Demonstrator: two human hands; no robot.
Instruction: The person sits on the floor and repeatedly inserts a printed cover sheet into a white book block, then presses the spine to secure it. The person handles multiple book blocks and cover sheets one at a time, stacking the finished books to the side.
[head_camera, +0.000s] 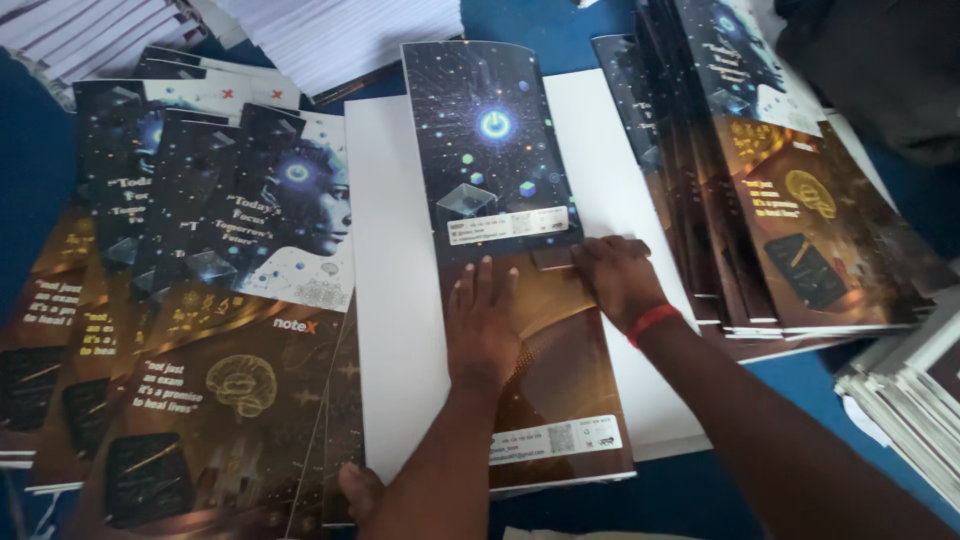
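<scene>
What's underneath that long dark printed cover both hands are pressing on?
The printed cover lies on a white sheet that shows along both its sides. The left hand and right hand press it flat. Anything beneath its middle is hidden.

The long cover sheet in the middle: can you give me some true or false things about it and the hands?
1. Both hands press on the long cover sheet. True: left hand flat, right hand beside it.
2. The sheet lies on a white board. True.
3. The right wrist is bare. False: it wears a red band.
4. The right-side cover stack is plain white. False: dark, printed.
</scene>
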